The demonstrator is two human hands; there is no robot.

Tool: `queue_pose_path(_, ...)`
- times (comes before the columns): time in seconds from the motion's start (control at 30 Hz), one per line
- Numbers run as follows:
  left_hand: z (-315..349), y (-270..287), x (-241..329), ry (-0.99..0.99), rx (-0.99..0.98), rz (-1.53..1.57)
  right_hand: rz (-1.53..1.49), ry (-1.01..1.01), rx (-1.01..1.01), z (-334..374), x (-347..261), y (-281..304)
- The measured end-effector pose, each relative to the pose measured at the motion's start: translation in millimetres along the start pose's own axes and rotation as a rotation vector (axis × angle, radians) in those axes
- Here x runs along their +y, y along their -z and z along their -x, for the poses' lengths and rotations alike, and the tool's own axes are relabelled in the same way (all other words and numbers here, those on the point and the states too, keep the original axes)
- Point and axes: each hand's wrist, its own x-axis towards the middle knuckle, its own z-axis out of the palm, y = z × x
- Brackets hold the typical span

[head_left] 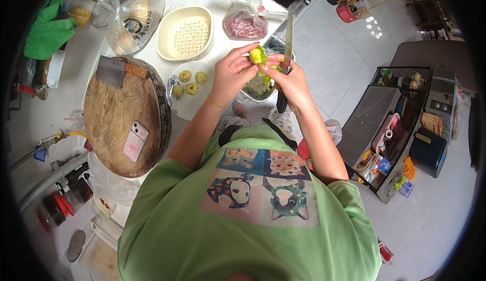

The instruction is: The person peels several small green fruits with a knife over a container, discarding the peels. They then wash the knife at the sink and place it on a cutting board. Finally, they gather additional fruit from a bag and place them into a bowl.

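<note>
My left hand (234, 71) is closed around a small round yellow-green fruit or vegetable (257, 55) with strips of brighter green skin on it; its exact kind I cannot tell. My right hand (293, 82) grips a knife (288, 38), the long blade pointing away from me and the black handle sticking out below the palm. The right thumb and fingertips meet the held piece. Under both hands is a lined bin (262, 98) with green scraps in it. Left of my left forearm, a white plate (183, 103) carries several small peeled pieces (192, 88).
On the counter at left lies a thick round chopping board (111, 124), bearing a cleaver (112, 72) and a phone (135, 142). Beyond the plate stand a cream basket (185, 32) and a bag of meat (246, 23). A black rack (377, 129) stands to the right.
</note>
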Motion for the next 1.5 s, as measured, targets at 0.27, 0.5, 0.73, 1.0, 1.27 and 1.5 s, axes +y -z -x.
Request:
queue_pose_path(0.27,2,4,3,0.074,0.026,0.035,0.032,0.218,0.053,-10,12,-5)
queue_pose_path(0.5,1,1,4,0.201,0.081,0.193,0.165,0.331,0.103,-9,16,-6)
queue_pose_path(0.73,1,5,0,0.271,0.057,0.287,0.002,0.169,0.031,-14,10,1)
queue_pose_path(1.0,0,12,-8,0.296,-0.024,0.459,-0.293,-0.045,-0.105,-13,0,14)
queue_pose_path(1.27,-2,22,-8,0.324,-0.095,0.58,-0.373,-0.122,-0.107,-21,5,29)
queue_pose_path(1.5,-6,21,-4,0.26,-0.098,0.309,-0.205,-0.117,-0.114,-23,5,22)
